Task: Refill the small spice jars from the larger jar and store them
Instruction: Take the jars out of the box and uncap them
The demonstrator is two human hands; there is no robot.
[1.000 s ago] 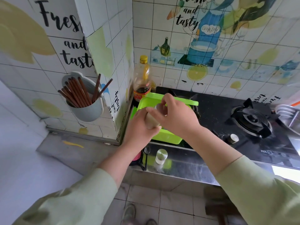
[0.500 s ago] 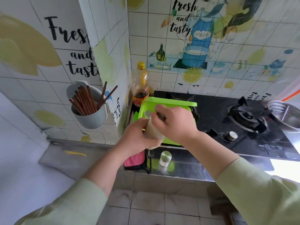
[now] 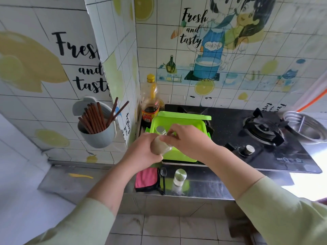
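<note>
left hand (image 3: 141, 153) grips spice jar (image 3: 160, 147) | right hand (image 3: 188, 140) pinches its top | above green bin (image 3: 178, 157)

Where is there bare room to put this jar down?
Bare: the steel counter strip right of the small jar, in front of the stove; also the stove's glass between the green bin and the right burner. Crowded: below the left hand and right hand gripping the held jar, where pink cloth, spoon and small jar sit side by side.
</note>
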